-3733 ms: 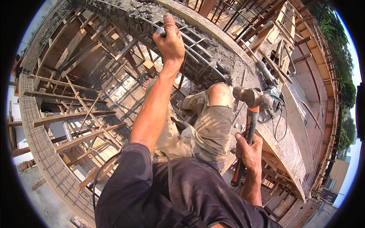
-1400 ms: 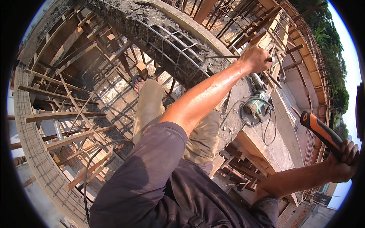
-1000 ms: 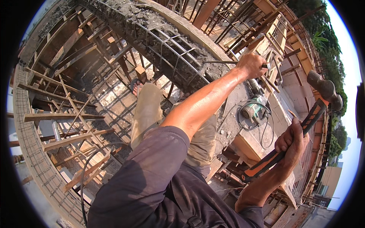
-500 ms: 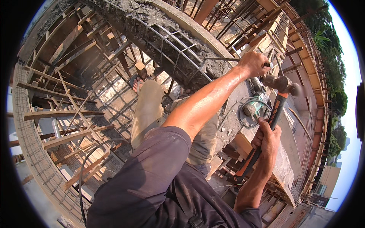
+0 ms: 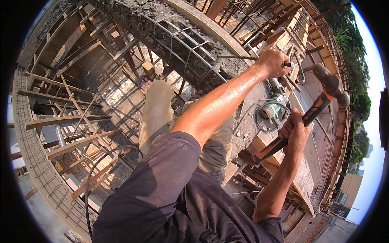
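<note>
Centrally, the left hand (image 5: 274, 63) is closed in a fist around a dark metal rod (image 5: 239, 57), fingers wrapped tight, with a short blunt end projecting beyond the grip. The rod's opposite end reaches to the broken concrete (image 5: 234, 69) beside exposed reinforcing bars (image 5: 178, 38); from where I stand, contact at that tip cannot be told. Nearer the body, the right hand (image 5: 294, 131) has its fingers curled round the black-and-orange handle of a hammer (image 5: 313, 114), whose head stands apart from the rod's blunt end, out to its right. Both hands are thus occupied, 1 tool in each.

Step in hand, as judged: hammer work on the rod, pictured with the hammer head off its mark. The next move would call for a steady left fist, the rod held in line, and a hammer face meeting the small blunt end squarely, clear of the knuckles close by.

Farther out: a green-and-grey power tool (image 5: 272, 112) lies near the hammer's handle; 1 sandalled foot (image 5: 143, 84) shows past a trouser leg (image 5: 156, 107); timber props (image 5: 67, 121) cross the view's left side.
</note>
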The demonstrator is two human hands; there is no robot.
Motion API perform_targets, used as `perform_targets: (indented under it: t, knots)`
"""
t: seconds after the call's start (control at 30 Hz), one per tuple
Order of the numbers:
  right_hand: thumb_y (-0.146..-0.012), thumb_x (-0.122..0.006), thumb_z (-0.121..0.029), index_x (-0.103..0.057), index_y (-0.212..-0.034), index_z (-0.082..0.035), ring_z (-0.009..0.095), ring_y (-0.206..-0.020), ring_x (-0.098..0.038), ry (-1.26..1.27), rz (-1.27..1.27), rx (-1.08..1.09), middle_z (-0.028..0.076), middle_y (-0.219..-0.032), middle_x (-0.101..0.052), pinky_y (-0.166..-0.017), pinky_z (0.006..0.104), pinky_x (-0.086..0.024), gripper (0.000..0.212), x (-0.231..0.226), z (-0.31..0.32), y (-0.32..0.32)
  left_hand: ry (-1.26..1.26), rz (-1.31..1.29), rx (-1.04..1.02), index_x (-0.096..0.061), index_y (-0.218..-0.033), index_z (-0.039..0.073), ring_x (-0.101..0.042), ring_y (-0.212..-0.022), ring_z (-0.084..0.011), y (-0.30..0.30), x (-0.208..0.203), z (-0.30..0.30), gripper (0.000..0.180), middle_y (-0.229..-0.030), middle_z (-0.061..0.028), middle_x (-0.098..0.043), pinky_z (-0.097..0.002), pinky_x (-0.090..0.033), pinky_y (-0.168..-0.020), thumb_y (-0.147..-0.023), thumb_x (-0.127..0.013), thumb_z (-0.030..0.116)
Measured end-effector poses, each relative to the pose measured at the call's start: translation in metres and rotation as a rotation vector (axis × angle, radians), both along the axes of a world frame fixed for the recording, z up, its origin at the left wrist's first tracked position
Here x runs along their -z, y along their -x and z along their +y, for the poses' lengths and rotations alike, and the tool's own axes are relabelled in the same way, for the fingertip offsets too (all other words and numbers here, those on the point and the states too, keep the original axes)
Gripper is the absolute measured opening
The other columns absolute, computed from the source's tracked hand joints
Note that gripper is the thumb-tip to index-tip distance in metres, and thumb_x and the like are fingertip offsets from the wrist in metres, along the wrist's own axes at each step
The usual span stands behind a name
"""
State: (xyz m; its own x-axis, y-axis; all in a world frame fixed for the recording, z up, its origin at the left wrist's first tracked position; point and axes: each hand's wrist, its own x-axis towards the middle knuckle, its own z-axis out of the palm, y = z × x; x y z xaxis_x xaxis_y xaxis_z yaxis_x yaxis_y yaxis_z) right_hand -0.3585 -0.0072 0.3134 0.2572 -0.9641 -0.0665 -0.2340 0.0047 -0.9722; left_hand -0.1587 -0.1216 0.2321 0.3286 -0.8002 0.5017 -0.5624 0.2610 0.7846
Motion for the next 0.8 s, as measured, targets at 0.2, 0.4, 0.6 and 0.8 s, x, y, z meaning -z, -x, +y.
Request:
perform_targets:
  t: [0.2, 0.4, 0.6, 0.8]
  knots:
    - [-0.092, -0.069, -0.019, -0.045, -0.079, -0.012, 0.004, -0.037, -0.031, -0.083, 0.106, 0.046, -0.006, -0.053, -0.035, -0.033, 0.0229, -0.026, 0.028, -0.019, 0.038, 0.015, 0.041, -0.038, -0.013, -0.075, -0.095, 0.01, -0.072, -0.084, -0.0343, -0.006, 0.003, 0.001, 0.031, -0.086, -0.0173, -0.073, -0.042, -0.058, -0.076, -0.078, -0.075, 0.036]
    - [-0.1, -0.054, -0.019, -0.04, -0.066, -0.015, 0.006, -0.04, -0.028, 0.779, -0.37, 0.214, -0.004, -0.054, -0.028, -0.039, 0.0211, -0.03, 0.037, -0.16, 0.022, 0.045, -0.009, -0.044, -0.032, -0.077, -0.097, 0.01, -0.073, -0.085, -0.0329, -0.011, 0.012, 0.008, 0.031, -0.088, -0.0172, -0.074, -0.0415, -0.058, -0.078, -0.077, -0.075, 0.034]
    - [-0.102, -0.056, -0.025, -0.035, -0.068, -0.015, 0.007, -0.042, -0.026, 0.31, -0.32, 0.201, -0.005, -0.053, -0.026, -0.043, 0.025, -0.03, 0.041, -0.041, 0.015, -0.016, 0.081, -0.029, -0.013, -0.076, -0.09, 0.011, -0.073, -0.082, -0.0328, -0.003, 0.017, -0.004, 0.027, -0.083, -0.0153, -0.073, -0.0423, -0.058, -0.074, -0.077, -0.074, 0.035]
    - [-0.095, -0.064, -0.021, -0.046, -0.075, -0.01, 0.005, -0.035, -0.031, -0.091, 0.027, 0.03, -0.005, -0.051, -0.034, -0.031, 0.0243, -0.026, 0.029, -0.023, 0.048, 0.006, 0.025, -0.086, 0.011, -0.075, -0.088, 0.011, -0.073, -0.083, -0.0337, -0.004, 0.012, -0.004, 0.027, -0.083, -0.0145, -0.073, -0.0436, -0.057, -0.076, -0.079, -0.074, 0.037]
